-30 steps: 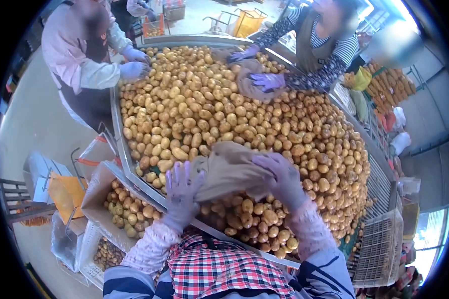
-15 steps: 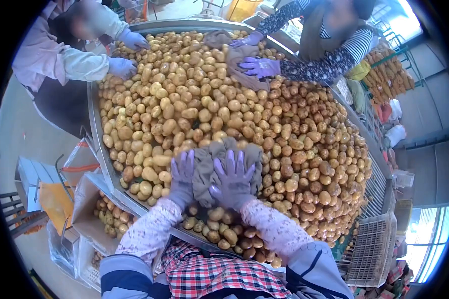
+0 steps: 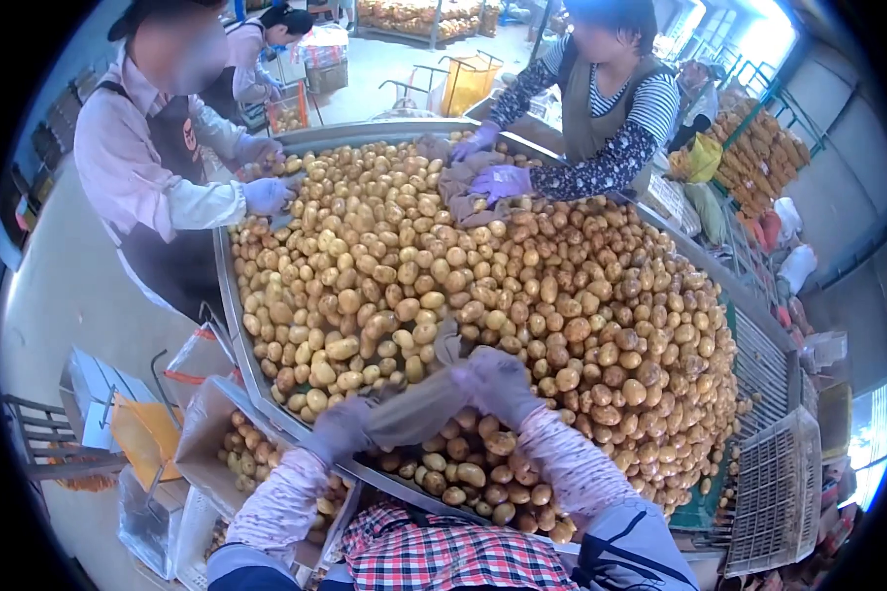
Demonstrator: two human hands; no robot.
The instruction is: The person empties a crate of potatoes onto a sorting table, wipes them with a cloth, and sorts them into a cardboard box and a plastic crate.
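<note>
A grey-brown cloth [image 3: 411,412] is stretched between my two gloved hands, above the near part of a large heap of potatoes [image 3: 384,256]. My left hand [image 3: 342,429] grips its left end near the metal rim of the table. My right hand [image 3: 500,384] is closed on the other end, higher and to the right, with a loose flap of cloth rising beside it. Below the cloth lie more potatoes. Across the heap, a co-worker's purple-gloved hands rest on another cloth [image 3: 460,187].
The metal table rim [image 3: 229,295] curves round the heap. One co-worker [image 3: 143,167] stands at the left, another [image 3: 606,108] at the far right. Boxes with potatoes [image 3: 202,433] stand at lower left, a plastic crate [image 3: 774,492] at lower right.
My hands were spread flat on the bunched cloth; now they grip and stretch it, nearer to me. The view has tilted up. The left co-worker's hands have shifted on the heap.
</note>
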